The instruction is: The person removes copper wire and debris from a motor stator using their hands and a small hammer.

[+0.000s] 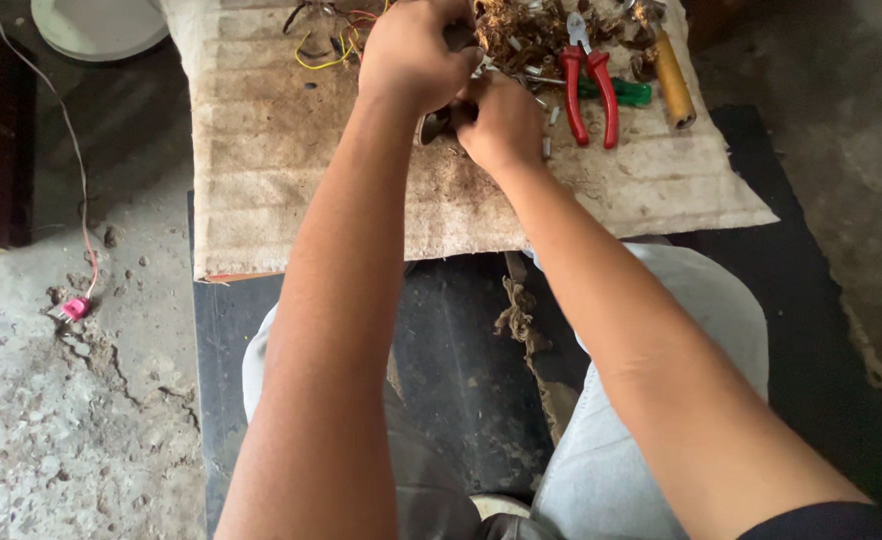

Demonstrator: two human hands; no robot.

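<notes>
Dull grey metal showed between the two hands: a small dark metal part (pixel 435 126) was pinched at the middle of the worn beige mat (pixel 291 170) that covered the table. The left hand (pixel 416 55) had its grip closed over the top of the part, and the right hand (pixel 501 125) had its grip clamped on it from below, fingers curled tight. Most of the part was hidden by the fingers, so its exact kind could not be told.

Handling, as judged from its look: the part appeared rigid, small and light, with a smooth surface that could slip in dusty fingers. A firm pinch on the body, close to where the two hands met, seemed the sound place to hold it. It did not look fragile.

Relative to the mat:
- Red-handled pliers (pixel 588 85) lay on its far right part, just right of the right hand.
- A green-handled tool (pixel 629 93) lay partly under the pliers.
- A wooden-handled tool (pixel 673 78) lay at the right edge.
- A tangle of brown debris and metal bits (pixel 521 35) sat at the far edge.
- Yellow and red wires (pixel 326 45) lay far left of the hands.
- A pink plug on a thin cord (pixel 76 307) lay off the mat, on the cracked concrete floor to the left.
- A white round lid (pixel 101 25) sat beyond the far left corner.

No packages, labels or signs were in view.
</notes>
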